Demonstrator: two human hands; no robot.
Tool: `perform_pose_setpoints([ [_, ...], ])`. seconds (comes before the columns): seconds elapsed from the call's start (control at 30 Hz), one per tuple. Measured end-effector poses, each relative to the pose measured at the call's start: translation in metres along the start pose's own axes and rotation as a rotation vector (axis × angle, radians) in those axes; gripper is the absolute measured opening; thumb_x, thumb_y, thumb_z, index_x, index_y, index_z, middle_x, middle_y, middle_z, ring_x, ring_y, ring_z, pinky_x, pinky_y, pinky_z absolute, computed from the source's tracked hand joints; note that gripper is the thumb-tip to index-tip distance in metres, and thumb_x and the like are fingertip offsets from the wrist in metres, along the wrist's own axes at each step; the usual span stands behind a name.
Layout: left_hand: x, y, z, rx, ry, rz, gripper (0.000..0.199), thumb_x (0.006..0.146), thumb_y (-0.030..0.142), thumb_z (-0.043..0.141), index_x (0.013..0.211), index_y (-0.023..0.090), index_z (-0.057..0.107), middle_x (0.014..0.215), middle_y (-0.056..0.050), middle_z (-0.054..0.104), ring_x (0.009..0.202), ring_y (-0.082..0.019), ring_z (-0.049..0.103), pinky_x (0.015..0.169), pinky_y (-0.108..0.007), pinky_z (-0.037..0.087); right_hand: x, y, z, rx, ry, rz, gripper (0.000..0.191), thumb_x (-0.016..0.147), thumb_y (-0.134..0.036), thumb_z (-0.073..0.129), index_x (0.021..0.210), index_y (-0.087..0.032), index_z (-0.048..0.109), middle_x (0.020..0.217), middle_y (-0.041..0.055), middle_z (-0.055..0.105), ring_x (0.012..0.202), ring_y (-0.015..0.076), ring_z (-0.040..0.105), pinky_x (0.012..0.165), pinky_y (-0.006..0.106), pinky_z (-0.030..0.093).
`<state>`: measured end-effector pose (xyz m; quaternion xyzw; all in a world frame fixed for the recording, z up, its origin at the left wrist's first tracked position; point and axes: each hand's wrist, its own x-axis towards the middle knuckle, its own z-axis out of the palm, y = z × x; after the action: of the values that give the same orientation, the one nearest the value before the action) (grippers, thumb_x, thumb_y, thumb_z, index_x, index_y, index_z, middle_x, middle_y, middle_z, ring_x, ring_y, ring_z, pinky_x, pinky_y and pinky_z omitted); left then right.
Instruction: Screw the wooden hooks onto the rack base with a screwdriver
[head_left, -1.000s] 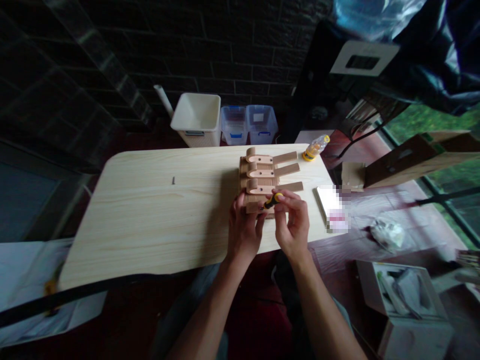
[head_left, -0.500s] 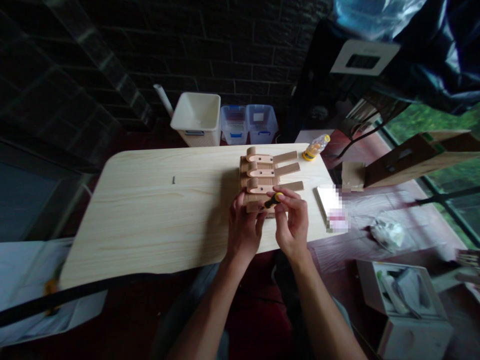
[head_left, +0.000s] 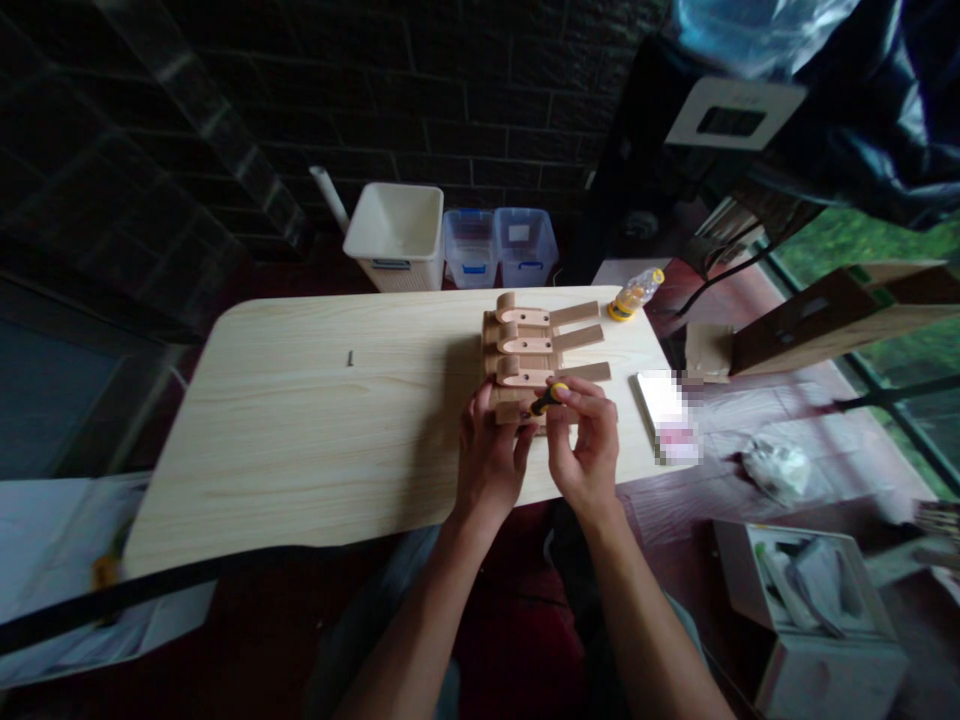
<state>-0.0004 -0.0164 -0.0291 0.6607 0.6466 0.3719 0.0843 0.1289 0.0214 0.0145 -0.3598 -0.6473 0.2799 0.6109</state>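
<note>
A light wooden assembly (head_left: 523, 345) lies on the pine tabletop (head_left: 300, 470), with several parallel rounded slats and flat arms pointing right. My right hand (head_left: 585, 445) pinches a screwdriver with a yellow-and-black handle (head_left: 550, 400) between thumb and fingers. The screwdriver's tip is hidden among my fingers, at the near end of the assembly. My left hand (head_left: 489, 465) grips that near end, its fingers wrapped against the wood. A small dark screw (head_left: 350, 358) stands apart on the tabletop, left of the assembly.
A white bin (head_left: 394, 237) and two clear plastic boxes with blue handles (head_left: 499, 248) stand beyond the table. A plastic bottle (head_left: 634, 295) lies at the far right corner. A blurred white item (head_left: 664, 415) sits near the right edge, with a cardboard box (head_left: 806, 590) on the floor beyond.
The whole view has shifted slightly. My hands stay in nearly the same place on the screwdriver and wood, with the handle turned a little.
</note>
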Motion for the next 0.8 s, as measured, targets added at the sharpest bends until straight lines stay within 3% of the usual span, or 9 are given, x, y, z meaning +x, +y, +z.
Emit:
perform_pose_setpoints([
  [0.27,-0.0008,0.0014,0.0026,0.006,0.025,-0.002,0.04,0.111,0.041,0.049,0.148,0.027,0.059,0.167,-0.016,0.04,0.155,-0.037,0.039,0.126,-0.062,0.042,-0.0016,-0.0026,0.0018,0.009,-0.018,0.006,0.025,0.105,-0.02,0.062,0.128,-0.031,0.065,0.135,0.0102,0.067,0.125,0.0251,0.074,0.102,0.052,0.067],
  [0.5,-0.0021,0.0028,0.0017,-0.005,0.015,-0.002,0.038,0.11,0.037,0.053,0.145,0.026,0.063,0.172,-0.017,0.036,0.155,-0.038,0.041,0.125,-0.062,0.043,0.0017,-0.0008,-0.0015,-0.009,-0.009,-0.02,0.027,0.099,-0.018,0.072,0.122,-0.031,0.066,0.125,0.0069,0.068,0.114,0.0224,0.076,0.098,0.047,0.067],
  [0.67,-0.0015,0.0021,0.003,0.008,0.038,0.007,0.039,0.111,0.041,0.051,0.147,0.027,0.059,0.17,-0.016,0.037,0.155,-0.037,0.041,0.125,-0.061,0.043,0.0021,-0.0066,-0.0016,0.017,-0.045,0.007,0.023,0.106,-0.019,0.062,0.126,-0.03,0.066,0.138,0.0106,0.069,0.126,0.0253,0.074,0.102,0.052,0.067],
  [0.8,-0.0009,0.0034,0.003,0.022,0.035,0.01,0.039,0.111,0.042,0.05,0.147,0.027,0.059,0.169,-0.017,0.037,0.155,-0.038,0.041,0.124,-0.062,0.044,0.0033,-0.009,-0.0018,0.031,-0.03,-0.004,0.024,0.106,-0.016,0.061,0.125,-0.029,0.067,0.133,0.0096,0.071,0.121,0.0243,0.077,0.101,0.05,0.067],
])
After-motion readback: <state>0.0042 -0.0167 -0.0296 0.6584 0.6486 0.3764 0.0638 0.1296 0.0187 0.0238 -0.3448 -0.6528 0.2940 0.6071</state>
